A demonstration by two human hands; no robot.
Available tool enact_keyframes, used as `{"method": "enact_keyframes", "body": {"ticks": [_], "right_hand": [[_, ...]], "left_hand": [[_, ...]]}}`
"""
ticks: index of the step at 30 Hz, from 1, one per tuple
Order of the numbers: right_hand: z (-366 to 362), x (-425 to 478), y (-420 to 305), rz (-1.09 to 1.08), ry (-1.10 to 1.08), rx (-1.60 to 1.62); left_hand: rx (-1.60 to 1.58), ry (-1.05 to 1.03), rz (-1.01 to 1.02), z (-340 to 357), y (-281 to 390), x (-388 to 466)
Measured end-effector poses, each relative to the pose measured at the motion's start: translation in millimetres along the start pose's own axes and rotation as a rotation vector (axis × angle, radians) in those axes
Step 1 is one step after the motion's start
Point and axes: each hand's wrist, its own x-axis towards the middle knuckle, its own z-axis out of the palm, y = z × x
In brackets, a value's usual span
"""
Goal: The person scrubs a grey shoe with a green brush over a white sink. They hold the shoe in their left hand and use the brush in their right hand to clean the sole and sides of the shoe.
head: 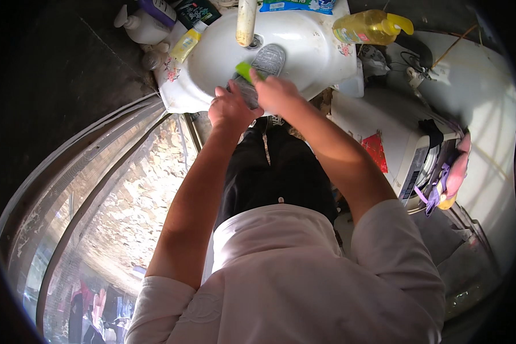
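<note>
A grey shoe or slipper (270, 59) lies in the white ceramic washbasin (309, 47), its patterned sole turned up. My left hand (232, 105) grips its near end at the basin's front rim. In my right hand (277, 92) is a bright green scrubbing brush (243, 69), somewhat blurred, held against the middle of the sole. The brush's bristles are hidden from me. Above the drain hangs a stained white faucet spout (245, 26).
Left of the faucet stand a white pump bottle (142, 26) and a yellow packet (186, 44). A yellow liquid-soap bottle (365, 27) lies on the right rim. Further right is a washing machine (406, 159) with clothes on it. A screened window (124, 206) runs along the left.
</note>
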Motion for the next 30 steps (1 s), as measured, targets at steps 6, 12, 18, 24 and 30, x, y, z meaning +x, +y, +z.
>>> {"method": "enact_keyframes", "body": {"ticks": [6,12,18,24,30], "right_hand": [[-19.6,7.3,32.8,0.181,0.123,-0.062],[3.9,-42.6,40.9,0.004,0.104,0.048],[-11.3,-62.8,17.4,-0.053,-0.013,0.312],[9.6,-45.6,19.2,-0.014,0.204,0.263],[-21.0,-63.3,26.7,-0.313,0.143,0.224]], "left_hand": [[-0.075,-0.013,-0.041,-3.8,6.0,-1.2],[-0.544,0.211,-0.03,25.8,-15.8,10.2],[-2.158,0.196,0.056,41.6,-26.8,5.3],[-2.392,0.143,-0.113,25.1,2.0,-12.3],[-2.641,0.047,-0.072,10.5,12.6,-17.5]]}}
